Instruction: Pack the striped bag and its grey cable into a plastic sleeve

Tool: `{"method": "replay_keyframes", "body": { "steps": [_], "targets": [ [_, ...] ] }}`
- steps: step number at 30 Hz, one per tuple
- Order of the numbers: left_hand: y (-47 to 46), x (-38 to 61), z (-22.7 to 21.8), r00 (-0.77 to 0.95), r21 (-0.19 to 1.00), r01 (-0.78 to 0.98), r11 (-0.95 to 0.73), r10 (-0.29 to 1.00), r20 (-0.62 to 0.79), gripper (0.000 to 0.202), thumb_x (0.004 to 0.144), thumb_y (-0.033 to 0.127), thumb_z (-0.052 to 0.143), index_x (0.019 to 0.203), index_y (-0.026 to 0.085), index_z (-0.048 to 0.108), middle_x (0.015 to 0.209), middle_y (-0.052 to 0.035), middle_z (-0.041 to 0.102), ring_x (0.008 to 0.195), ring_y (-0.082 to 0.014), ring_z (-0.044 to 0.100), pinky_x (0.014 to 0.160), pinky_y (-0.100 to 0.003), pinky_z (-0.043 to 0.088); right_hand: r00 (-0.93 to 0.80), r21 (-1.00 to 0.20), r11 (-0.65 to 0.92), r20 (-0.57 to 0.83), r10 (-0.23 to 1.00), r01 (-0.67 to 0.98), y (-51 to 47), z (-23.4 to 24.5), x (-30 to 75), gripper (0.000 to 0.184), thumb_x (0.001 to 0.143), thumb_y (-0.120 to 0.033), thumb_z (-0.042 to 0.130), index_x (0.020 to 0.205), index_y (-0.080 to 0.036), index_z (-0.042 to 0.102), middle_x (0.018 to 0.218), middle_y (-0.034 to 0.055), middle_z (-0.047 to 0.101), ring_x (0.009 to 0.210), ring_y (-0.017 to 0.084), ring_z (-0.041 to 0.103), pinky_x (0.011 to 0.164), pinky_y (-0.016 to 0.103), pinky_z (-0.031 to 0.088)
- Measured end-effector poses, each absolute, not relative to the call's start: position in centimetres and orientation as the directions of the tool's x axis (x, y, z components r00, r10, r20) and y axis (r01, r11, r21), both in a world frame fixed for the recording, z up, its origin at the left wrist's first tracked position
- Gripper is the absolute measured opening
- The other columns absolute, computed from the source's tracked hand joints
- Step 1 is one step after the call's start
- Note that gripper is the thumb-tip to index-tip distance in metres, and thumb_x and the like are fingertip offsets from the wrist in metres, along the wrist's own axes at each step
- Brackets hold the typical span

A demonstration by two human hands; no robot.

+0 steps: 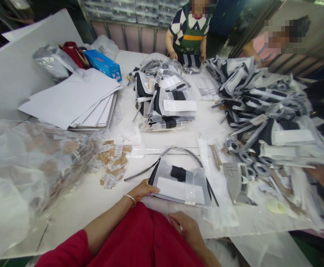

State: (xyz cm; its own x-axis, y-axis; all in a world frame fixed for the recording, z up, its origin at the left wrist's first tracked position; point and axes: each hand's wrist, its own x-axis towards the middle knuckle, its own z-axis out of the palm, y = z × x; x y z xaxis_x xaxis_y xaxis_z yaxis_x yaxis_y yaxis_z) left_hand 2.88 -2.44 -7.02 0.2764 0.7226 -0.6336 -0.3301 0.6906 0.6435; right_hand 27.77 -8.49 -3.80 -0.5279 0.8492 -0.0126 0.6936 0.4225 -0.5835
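A handbag [182,181] in grey and black lies before me, partly wrapped in clear film, with white paper across its front. Its dark strap [188,150] loops out behind it on the table. My left hand [144,188] grips the bag's lower left corner, thumb on top. Close to my red shirt, below the bag's front edge, my right hand [186,227] is curled closed and apart from the bag. A small white bit shows at its fingers, too little to name. Left of the bag lies a heap of brown and white tags [113,163].
More wrapped bags are stacked at mid-table [175,98] and piled on the right [275,100]. A tape dispenser [235,181] stands right of my bag, near tape rolls [245,157]. White sheets [75,98] and a blue box [103,65] are left. Two people work beyond; another hand [323,176] reaches in right.
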Motion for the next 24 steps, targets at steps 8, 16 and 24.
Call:
{"method": "replay_keyframes", "body": {
  "steps": [8, 16, 24],
  "targets": [
    [-1.7, 3.4, -6.7, 0.257, 0.622, -0.304, 0.721, 0.691, -0.676, 0.058, 0.049, 0.025, 0.084, 0.103, 0.013, 0.069, 0.078, -0.0038, 0.07, 0.064, -0.0167, 0.062, 0.051, -0.022, 0.046, -0.132, -0.628, 0.045, -0.093, 0.987, 0.777, 9.2, 0.1, 27.0, 0.025, 0.084, -0.043, 0.055, 0.084, -0.023, 0.071, 0.085, 0.0051, 0.073, 0.078, 0.021, 0.068, 0.076, 0.034, 0.052],
    [-1.2, 4.8, -6.7, 0.167, 0.587, -0.303, 0.751, 0.648, -0.743, 0.051, 0.049, 0.025, 0.08, 0.096, 0.011, 0.068, 0.078, -0.0056, 0.07, 0.065, -0.0171, 0.062, 0.053, -0.024, 0.048, 0.112, -0.517, -0.245, -0.275, 0.955, 0.82, 17.6, -9.3, 23.9, 0.04, 0.044, -0.044, 0.082, 0.058, -0.025, 0.05, 0.056, 0.0012, 0.062, 0.052, 0.018, 0.057, 0.049, 0.028, 0.041],
    [-0.7, 5.3, -6.8, 0.129, 0.573, -0.281, 0.77, 0.622, -0.773, 0.051, 0.048, 0.021, 0.077, 0.097, 0.01, 0.068, 0.074, -0.004, 0.068, 0.064, -0.0179, 0.062, 0.05, -0.023, 0.048, 0.012, -0.7, -0.323, -0.41, 0.912, 0.637, 16.1, -9.5, 24.3, 0.035, 0.054, -0.051, 0.071, 0.055, -0.023, 0.049, 0.046, -0.0053, 0.05, 0.044, 0.013, 0.046, 0.046, 0.026, 0.036]
  ]
}}
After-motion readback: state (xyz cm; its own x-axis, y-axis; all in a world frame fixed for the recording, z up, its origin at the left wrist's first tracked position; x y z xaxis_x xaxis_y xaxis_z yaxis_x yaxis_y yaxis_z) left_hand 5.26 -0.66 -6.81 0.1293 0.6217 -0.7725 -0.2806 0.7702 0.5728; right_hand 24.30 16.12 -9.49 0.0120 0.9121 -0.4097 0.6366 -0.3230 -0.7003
